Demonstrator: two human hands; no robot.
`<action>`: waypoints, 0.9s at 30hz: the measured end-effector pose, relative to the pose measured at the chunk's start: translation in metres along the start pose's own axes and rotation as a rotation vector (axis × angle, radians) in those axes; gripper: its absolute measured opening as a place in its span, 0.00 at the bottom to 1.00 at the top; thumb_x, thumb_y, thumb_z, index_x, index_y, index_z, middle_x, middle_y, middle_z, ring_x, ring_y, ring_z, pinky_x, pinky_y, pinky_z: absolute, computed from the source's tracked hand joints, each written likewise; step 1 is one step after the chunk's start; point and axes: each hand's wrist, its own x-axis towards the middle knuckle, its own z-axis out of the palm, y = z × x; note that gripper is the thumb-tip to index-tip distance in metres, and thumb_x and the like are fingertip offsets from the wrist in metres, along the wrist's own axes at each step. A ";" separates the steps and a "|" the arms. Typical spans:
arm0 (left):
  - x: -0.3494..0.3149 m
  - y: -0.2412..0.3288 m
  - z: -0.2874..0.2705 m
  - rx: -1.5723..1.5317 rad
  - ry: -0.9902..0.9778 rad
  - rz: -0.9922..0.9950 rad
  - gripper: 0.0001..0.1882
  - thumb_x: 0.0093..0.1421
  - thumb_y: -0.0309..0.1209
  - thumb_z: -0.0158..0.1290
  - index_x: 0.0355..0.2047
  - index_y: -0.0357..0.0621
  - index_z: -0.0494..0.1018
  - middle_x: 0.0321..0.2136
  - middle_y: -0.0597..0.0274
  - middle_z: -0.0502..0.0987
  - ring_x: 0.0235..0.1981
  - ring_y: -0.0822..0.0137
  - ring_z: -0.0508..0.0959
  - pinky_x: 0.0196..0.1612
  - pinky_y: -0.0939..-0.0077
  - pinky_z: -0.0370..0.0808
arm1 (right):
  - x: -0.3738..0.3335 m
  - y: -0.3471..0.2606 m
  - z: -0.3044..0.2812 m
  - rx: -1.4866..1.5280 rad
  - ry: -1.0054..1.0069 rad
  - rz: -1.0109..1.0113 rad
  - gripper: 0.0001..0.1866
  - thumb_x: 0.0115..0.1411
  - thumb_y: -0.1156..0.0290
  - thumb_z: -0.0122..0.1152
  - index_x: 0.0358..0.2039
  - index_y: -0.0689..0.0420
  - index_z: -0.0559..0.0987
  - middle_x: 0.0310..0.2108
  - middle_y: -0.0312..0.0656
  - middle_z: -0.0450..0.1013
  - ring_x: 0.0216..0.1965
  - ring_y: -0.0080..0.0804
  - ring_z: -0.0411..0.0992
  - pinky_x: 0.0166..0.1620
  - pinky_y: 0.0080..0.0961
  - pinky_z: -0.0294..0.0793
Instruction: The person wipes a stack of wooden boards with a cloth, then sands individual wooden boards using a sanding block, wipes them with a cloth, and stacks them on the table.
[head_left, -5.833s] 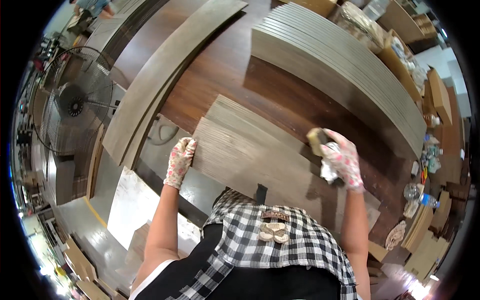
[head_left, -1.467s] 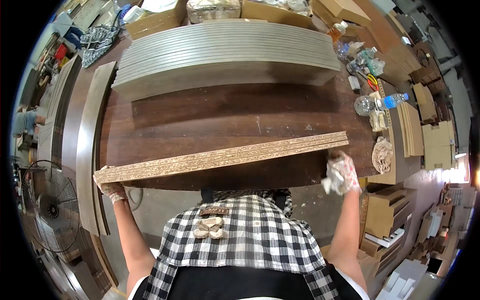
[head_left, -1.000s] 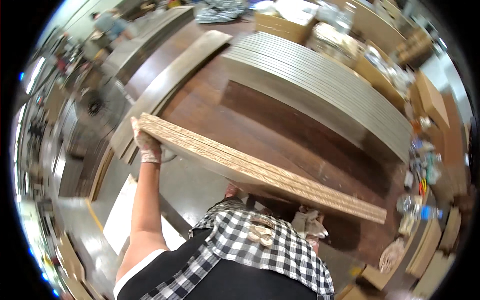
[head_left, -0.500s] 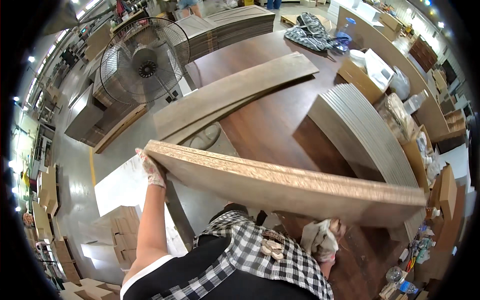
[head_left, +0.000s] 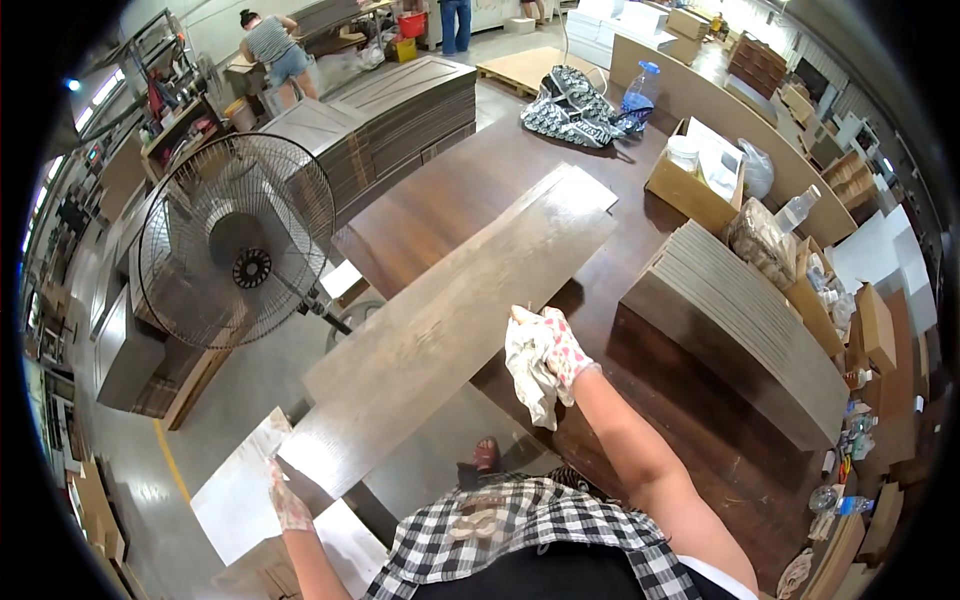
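Note:
My right hand (head_left: pixel 568 348), in a white glove with a red pattern, is closed around a crumpled white cloth (head_left: pixel 530 365). It hovers at the right-hand edge of a long grey-brown wood-grain board (head_left: pixel 450 310). That board lies slantwise over another similar board (head_left: pixel 340 365), whose edge shows along the far left side. The near end of the boards juts past the dark brown table (head_left: pixel 420 235). At that near-left end, my gloved left hand (head_left: pixel 288 498) appears to grip the corner of the top board, its fingers partly hidden.
A tight row of similar boards (head_left: pixel 735 335) stands on the table's right. Behind it are a cardboard box (head_left: pixel 690 185) and bottles. A patterned bag (head_left: pixel 570 110) lies at the far end. The standing fan (head_left: pixel 240 245) is at left. Another person (head_left: pixel 272 55) bends over farther back.
The thick board held on edge across my front is no longer there; a board now lies flat on the other. My right hand has moved up and forward with the cloth. The view has shifted.

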 end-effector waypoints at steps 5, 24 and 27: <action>0.025 -0.011 -0.008 0.208 -0.022 0.181 0.23 0.59 0.44 0.45 0.44 0.34 0.67 0.40 0.60 0.71 0.40 0.70 0.70 0.45 0.77 0.67 | 0.039 -0.016 -0.013 -0.179 -0.042 -0.061 0.06 0.52 0.74 0.58 0.26 0.60 0.70 0.15 0.34 0.66 0.17 0.22 0.65 0.17 0.19 0.61; 0.018 -0.004 0.141 0.208 -0.159 0.070 0.18 0.60 0.41 0.45 0.42 0.41 0.67 0.38 0.61 0.71 0.38 0.66 0.72 0.40 0.71 0.71 | 0.144 -0.051 -0.073 -0.748 0.319 -0.311 0.23 0.54 0.50 0.50 0.35 0.61 0.73 0.36 0.58 0.70 0.41 0.51 0.68 0.43 0.38 0.67; 0.004 0.000 0.143 0.257 -0.149 0.055 0.20 0.60 0.43 0.44 0.44 0.39 0.66 0.39 0.59 0.70 0.38 0.65 0.72 0.41 0.71 0.71 | 0.145 -0.062 -0.054 -0.837 0.234 -0.310 0.22 0.53 0.50 0.52 0.37 0.56 0.73 0.37 0.56 0.70 0.42 0.51 0.67 0.44 0.38 0.66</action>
